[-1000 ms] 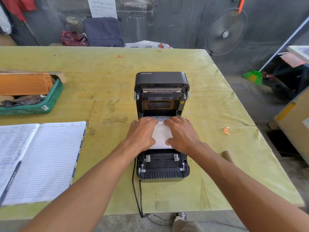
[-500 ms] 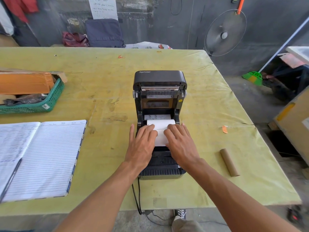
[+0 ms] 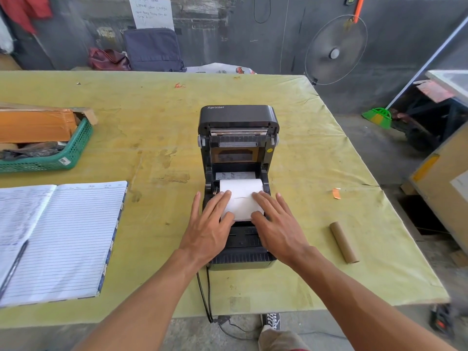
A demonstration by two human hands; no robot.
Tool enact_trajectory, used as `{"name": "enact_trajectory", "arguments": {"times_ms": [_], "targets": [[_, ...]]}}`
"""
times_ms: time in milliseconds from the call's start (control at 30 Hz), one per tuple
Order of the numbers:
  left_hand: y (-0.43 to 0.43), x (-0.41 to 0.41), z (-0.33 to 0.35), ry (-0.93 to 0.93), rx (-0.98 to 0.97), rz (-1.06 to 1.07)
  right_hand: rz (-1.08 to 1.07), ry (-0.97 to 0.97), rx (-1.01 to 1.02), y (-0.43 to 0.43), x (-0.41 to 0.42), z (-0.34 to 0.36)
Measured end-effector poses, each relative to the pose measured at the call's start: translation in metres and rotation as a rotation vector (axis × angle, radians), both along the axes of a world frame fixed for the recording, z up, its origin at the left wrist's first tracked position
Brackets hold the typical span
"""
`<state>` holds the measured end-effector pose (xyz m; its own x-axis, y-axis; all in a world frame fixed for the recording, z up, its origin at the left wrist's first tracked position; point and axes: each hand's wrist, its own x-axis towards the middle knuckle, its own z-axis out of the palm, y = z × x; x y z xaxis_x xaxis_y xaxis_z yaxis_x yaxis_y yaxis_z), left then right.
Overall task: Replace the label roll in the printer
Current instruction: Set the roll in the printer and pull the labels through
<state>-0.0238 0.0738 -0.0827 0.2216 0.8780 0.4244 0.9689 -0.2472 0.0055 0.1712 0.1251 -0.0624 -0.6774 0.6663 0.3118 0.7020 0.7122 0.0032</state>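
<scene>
Label strip fed forward, lid open.
Left hand (image 3: pixel 211 228) and right hand (image 3: pixel 277 228) flat, fingers spread, pinning label roll (image 3: pixel 241 196) strip between fingertips; uneven pressure risks skewed feed.

Yellow-green cloth-covered surface (image 3: pixel 157 117). At left, an open lined notebook (image 3: pixel 63 239) with a dark pen (image 3: pixel 12 269) lying on its left page; behind it, a green plastic mesh basket (image 3: pixel 73 153) holding an orange-brown cardboard box (image 3: pixel 35 125). By the far wall: a navy fabric bag (image 3: pixel 153 50), a maroon bag (image 3: pixel 107 59), a round wire-guard fan (image 3: pixel 335 50). At right, what appears to be a green broom head (image 3: pixel 377 117).
</scene>
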Motion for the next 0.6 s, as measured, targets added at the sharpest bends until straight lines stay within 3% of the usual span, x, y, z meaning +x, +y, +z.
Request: {"name": "enact_trajectory", "arguments": {"times_ms": [233, 600], "targets": [[-0.009, -0.005, 0.006, 0.074, -0.033, -0.032, -0.022, -0.099, -0.051, -0.011, 0.000, 0.001], [-0.009, -0.003, 0.014, -0.080, -0.211, -0.023, -0.087, -0.076, -0.260, -0.008, -0.009, -0.002]]}}
